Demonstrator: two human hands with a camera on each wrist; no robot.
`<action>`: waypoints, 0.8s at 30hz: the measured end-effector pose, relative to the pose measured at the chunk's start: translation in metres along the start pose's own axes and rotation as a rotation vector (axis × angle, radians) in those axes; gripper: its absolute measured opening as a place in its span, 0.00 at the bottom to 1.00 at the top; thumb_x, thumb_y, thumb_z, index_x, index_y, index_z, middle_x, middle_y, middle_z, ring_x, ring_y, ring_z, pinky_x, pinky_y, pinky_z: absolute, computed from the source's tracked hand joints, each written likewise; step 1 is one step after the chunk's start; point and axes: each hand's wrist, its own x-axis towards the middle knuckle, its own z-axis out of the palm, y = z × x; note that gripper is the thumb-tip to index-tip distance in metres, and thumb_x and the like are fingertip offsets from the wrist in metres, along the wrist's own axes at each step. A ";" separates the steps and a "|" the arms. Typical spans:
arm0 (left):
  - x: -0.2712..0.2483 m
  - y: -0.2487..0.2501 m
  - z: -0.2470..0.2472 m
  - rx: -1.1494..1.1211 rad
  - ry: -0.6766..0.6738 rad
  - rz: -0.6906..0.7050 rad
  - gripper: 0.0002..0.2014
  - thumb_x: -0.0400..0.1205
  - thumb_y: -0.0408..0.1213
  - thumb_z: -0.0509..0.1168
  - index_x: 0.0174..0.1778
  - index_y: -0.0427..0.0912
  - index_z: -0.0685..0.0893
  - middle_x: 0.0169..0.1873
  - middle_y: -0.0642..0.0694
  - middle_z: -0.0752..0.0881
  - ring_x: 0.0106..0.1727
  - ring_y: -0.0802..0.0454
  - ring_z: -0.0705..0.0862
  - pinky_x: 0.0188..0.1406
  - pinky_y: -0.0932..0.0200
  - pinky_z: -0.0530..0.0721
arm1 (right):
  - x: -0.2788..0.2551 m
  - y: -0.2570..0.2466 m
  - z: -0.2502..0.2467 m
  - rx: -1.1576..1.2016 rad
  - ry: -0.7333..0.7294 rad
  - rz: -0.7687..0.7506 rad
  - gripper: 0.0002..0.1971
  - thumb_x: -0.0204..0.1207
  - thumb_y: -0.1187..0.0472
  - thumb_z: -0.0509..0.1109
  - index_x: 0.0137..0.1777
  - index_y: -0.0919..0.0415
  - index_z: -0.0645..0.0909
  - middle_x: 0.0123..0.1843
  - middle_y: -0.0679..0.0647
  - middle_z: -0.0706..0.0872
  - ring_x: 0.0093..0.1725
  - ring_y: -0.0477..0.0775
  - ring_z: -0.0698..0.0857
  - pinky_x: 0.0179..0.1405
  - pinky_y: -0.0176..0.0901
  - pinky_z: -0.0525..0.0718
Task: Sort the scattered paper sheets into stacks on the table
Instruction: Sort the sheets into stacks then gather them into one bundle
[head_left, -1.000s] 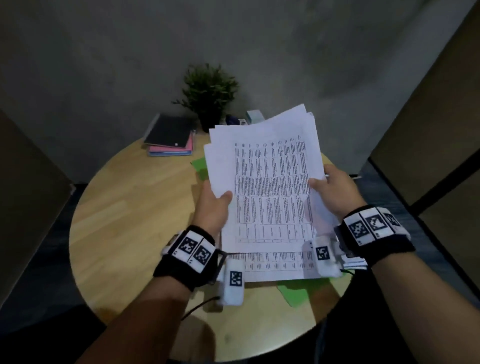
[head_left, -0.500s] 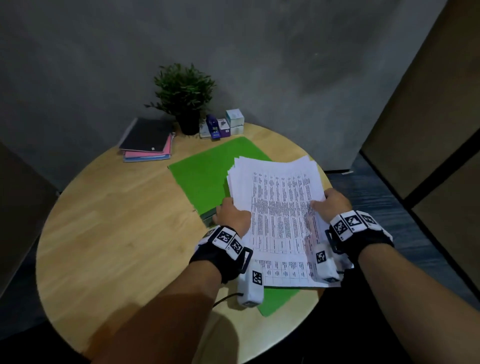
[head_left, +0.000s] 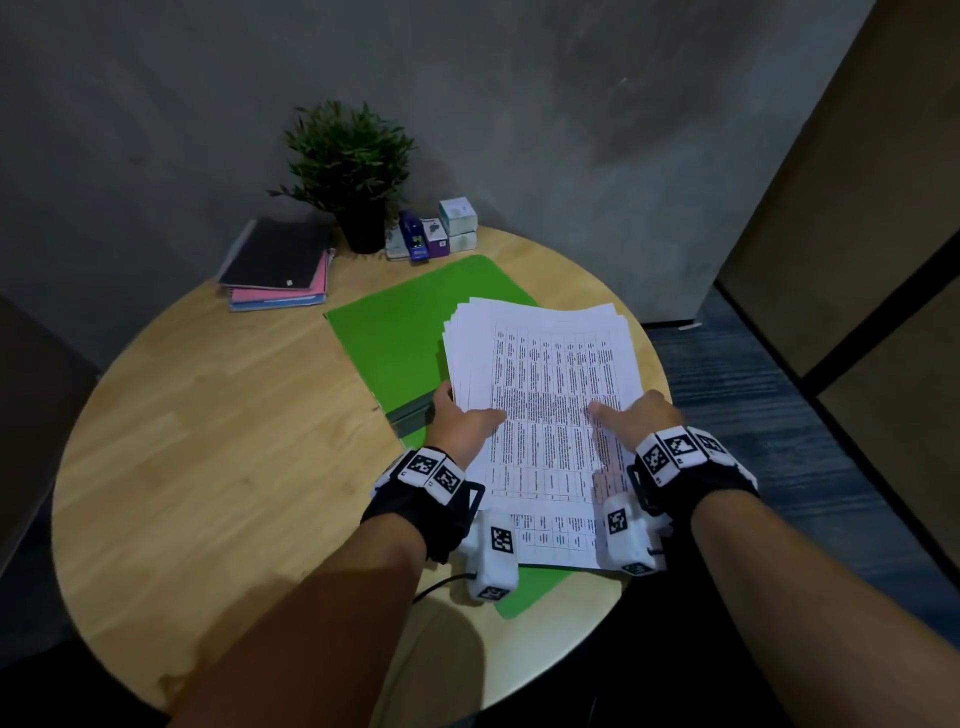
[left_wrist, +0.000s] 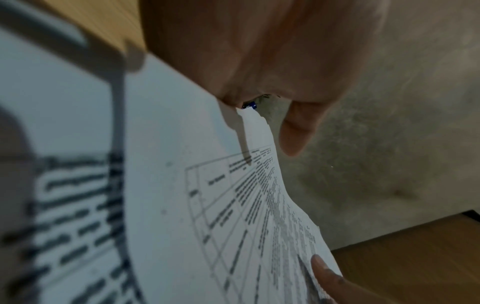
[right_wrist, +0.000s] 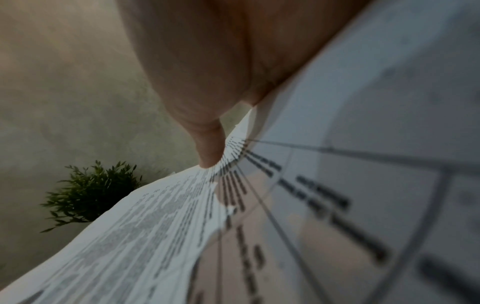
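Note:
A stack of white printed sheets (head_left: 540, 374) lies slightly fanned on an open green folder (head_left: 410, 332) on the round wooden table (head_left: 208, 441). My left hand (head_left: 462, 421) holds the stack's left edge, thumb on top of the sheets. My right hand (head_left: 644, 415) holds the right edge, its thumb also lying on the top page. The fingers of both hands are hidden under or beyond the paper. In the left wrist view the sheets (left_wrist: 182, 205) curve under the thumb. In the right wrist view the thumb tip touches the paper (right_wrist: 155, 226).
At the table's back stand a potted plant (head_left: 348, 166), a pile of notebooks (head_left: 280, 265), a blue stapler (head_left: 415, 236) and small boxes (head_left: 457, 218). Bare wood lies to the left of the folder. The table's right edge runs close to my right hand.
The stack was held up in the air before; both hands have brought it down flat onto the green folder, still holding its two side edges.

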 end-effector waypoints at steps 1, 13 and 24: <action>0.002 -0.001 -0.001 0.003 0.000 0.010 0.44 0.76 0.24 0.72 0.83 0.44 0.53 0.60 0.44 0.78 0.57 0.42 0.81 0.64 0.44 0.81 | -0.002 -0.001 0.000 0.000 -0.006 0.001 0.41 0.72 0.37 0.72 0.70 0.72 0.68 0.62 0.67 0.82 0.49 0.63 0.84 0.37 0.46 0.82; 0.008 -0.010 -0.013 -0.012 -0.033 0.040 0.45 0.74 0.21 0.72 0.83 0.45 0.55 0.68 0.41 0.78 0.61 0.39 0.81 0.64 0.41 0.81 | -0.018 -0.007 -0.013 0.101 -0.175 0.018 0.37 0.75 0.42 0.70 0.72 0.72 0.71 0.49 0.63 0.81 0.39 0.58 0.81 0.47 0.46 0.79; 0.007 -0.016 -0.015 -0.010 -0.041 0.067 0.44 0.74 0.21 0.72 0.82 0.45 0.56 0.66 0.42 0.80 0.62 0.39 0.81 0.63 0.41 0.81 | -0.017 -0.006 -0.009 0.162 -0.162 0.025 0.35 0.76 0.47 0.72 0.73 0.72 0.69 0.61 0.65 0.80 0.46 0.59 0.77 0.44 0.44 0.74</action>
